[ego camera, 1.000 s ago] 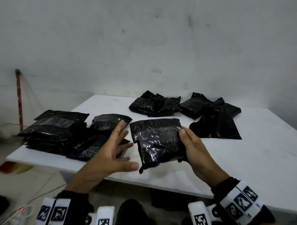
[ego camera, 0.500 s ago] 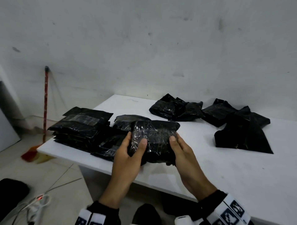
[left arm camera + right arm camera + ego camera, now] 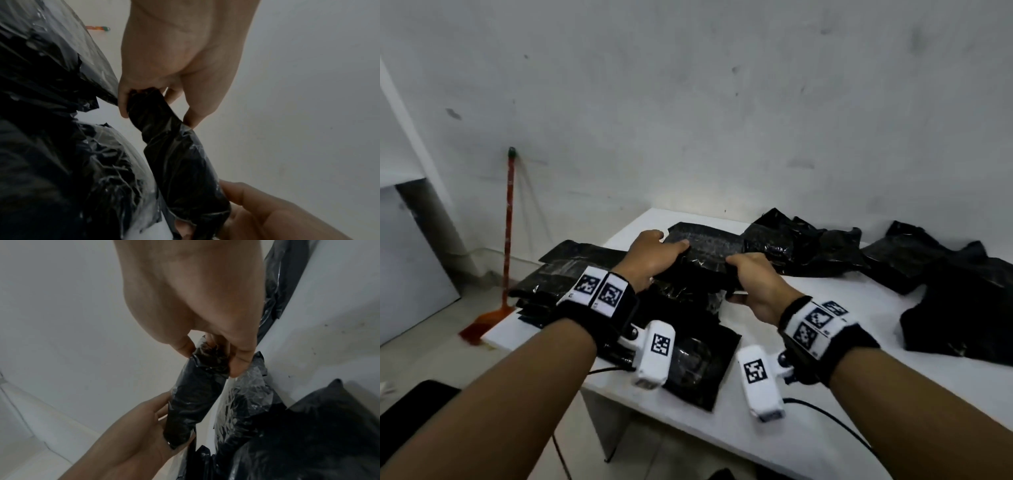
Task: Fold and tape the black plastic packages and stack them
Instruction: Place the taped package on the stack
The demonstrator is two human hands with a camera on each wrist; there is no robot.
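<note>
- Now reaching further out over the table (image 3: 808,411) than half a second ago, carrying the package (image 3: 698,270) from near the front edge to above the stack (image 3: 571,274).
- Gripping one end with left hand (image 3: 650,260), thumb on top, fingers curled underneath.
- Pinching the other end with right hand (image 3: 753,284), fingers closed tightly around the plastic.
- Holding the folded package just above the stack on the left side.
- Probably doing the stacking step; next, lowering it flat and releasing both ends together.
- Leaving the loose packages (image 3: 893,260) at the right, still waiting.
</note>
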